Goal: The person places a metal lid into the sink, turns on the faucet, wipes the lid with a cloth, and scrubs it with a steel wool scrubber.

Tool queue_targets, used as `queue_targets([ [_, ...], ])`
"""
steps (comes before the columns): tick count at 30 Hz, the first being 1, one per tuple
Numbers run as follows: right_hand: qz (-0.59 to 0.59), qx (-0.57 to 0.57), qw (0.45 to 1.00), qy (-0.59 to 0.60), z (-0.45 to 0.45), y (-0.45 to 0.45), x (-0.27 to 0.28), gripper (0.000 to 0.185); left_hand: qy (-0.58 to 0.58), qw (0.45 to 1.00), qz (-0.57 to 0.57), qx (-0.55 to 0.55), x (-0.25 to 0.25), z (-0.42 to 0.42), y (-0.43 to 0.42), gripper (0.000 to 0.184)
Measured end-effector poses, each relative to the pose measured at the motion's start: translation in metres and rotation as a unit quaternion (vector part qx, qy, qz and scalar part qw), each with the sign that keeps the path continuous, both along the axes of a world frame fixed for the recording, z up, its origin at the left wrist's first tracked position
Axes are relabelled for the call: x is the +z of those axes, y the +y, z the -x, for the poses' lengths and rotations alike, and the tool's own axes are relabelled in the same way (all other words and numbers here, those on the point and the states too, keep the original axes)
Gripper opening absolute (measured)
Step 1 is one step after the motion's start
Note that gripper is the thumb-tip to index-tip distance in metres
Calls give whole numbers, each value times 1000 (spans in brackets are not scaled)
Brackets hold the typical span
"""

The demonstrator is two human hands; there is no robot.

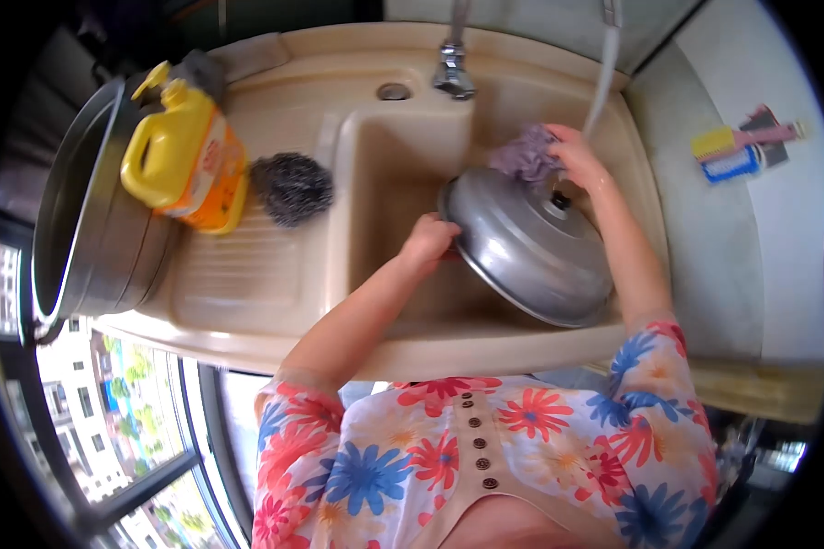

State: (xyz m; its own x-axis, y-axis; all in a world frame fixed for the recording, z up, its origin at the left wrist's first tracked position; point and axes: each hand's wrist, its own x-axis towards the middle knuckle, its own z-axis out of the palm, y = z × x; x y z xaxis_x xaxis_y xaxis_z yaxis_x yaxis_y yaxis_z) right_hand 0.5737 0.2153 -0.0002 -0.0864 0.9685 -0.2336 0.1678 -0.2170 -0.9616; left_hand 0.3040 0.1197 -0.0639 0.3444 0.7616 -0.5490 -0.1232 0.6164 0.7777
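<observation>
A large domed metal pot lid (pixel 513 240) with a black knob (pixel 559 199) is tilted over the sink basin. My left hand (pixel 430 240) grips the lid's left rim, its thumb on top and the other fingers mostly hidden beneath. In my right hand (pixel 577 160) is a bunched purple-grey cloth (pixel 525 154), held by the lid's far edge above the knob. Whether the cloth touches the lid is hard to make out.
Left of the basin (pixel 375 183), a dark scouring ball (pixel 292 188) and a yellow detergent jug (pixel 192 156) stand on the ribbed drainboard, beside a big metal pot (pixel 110 210). A faucet (pixel 453 73) and white hose (pixel 604 73) hang behind. Brushes (pixel 732 151) lie at the right.
</observation>
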Motion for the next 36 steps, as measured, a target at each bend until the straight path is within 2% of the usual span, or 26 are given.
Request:
queue_targets([
  [3,-64,94,988,-102,40,-6,-5,40,61,997,-27,-27,-3,0,1,27],
  [6,-118,175,973,-93,83,-14,-14,40,119,992,-37,-25,-7,-2,2,27],
  [9,-188,286,875,-343,134,-19,19,45,118,991,-56,-29,-2,0,2,21],
  [11,-271,276,806,-447,177,-26,36,46,210,972,-101,-34,-2,-4,-1,22],
  [12,-302,305,815,-390,198,-23,37,47,257,958,-122,-36,-1,-4,0,23],
  [14,-400,374,764,-341,251,-34,49,51,271,951,-90,-116,-3,0,5,34],
  [16,-401,428,731,-349,299,-40,46,68,143,978,-138,-65,11,1,2,38],
  [17,-393,432,721,-373,319,-39,39,71,136,971,-139,-137,0,2,6,42],
  [19,-350,423,714,-435,348,-33,25,70,-2,966,-256,-42,-45,-7,6,45],
  [20,-327,415,709,-467,356,-31,15,69,-29,967,-253,-24,-43,-4,2,47],
  [21,-334,380,732,-457,360,-28,3,59,-56,966,-251,-8,-39,-1,-2,50],
  [22,-338,382,729,-457,362,-22,-1,56,-82,965,-249,9,-35,3,-6,52],
  [24,-338,381,725,-464,353,-6,-10,49,19,948,-317,-8,-26,0,-10,50],
  [25,-419,314,741,-421,344,-4,-10,37,83,954,-282,-50,-13,1,-8,49],
  [26,-385,303,791,-366,329,2,-9,35,148,953,-248,-93,0,5,-4,48],
  [28,-315,274,876,-242,299,9,12,32,224,943,-220,-110,-11,6,0,46],
  [30,-150,227,961,55,237,11,18,28,267,938,-181,-127,-10,7,2,46],
  [31,-68,139,978,143,202,1,32,29,262,941,-177,-124,-11,6,2,46],
  [33,42,23,981,186,120,-13,35,30,253,946,-168,-116,-15,6,4,45],
  [34,52,-34,973,222,81,-16,23,30,253,945,-171,-116,-18,5,5,45],
  [36,111,-114,922,352,9,-11,-9,30,253,944,-177,-117,-24,4,8,44],
])
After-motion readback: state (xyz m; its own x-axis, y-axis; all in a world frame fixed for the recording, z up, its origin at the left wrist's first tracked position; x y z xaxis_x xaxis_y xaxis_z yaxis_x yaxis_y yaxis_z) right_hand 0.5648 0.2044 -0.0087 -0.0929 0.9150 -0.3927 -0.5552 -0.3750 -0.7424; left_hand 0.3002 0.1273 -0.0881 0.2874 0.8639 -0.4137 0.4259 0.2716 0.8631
